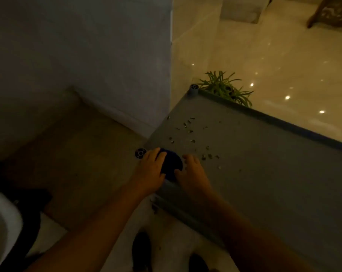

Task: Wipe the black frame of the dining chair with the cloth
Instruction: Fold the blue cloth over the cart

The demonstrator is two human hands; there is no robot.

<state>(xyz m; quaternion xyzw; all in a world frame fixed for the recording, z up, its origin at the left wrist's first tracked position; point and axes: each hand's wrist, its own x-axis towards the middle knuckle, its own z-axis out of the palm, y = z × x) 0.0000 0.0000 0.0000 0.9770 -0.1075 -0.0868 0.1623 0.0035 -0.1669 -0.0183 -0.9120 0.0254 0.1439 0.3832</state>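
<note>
At the near corner of a grey shelf top (pixel 264 163), both hands bunch a dark blue cloth (pixel 171 165): left hand (pixel 152 171) and right hand (pixel 193 173) each curl around it. No chair frame shows, so wiping looks unstarted.

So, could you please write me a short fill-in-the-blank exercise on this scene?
1. Both hands rest on a dark ____ cloth at the near corner of the grey surface.
2. The left hand lies beside a round ____ post cap.
3. Small bits of debris are scattered ____ the grey surface.
4. Beyond the far edge stands a green ____.

Missing words: blue; grey; on; plant
</note>
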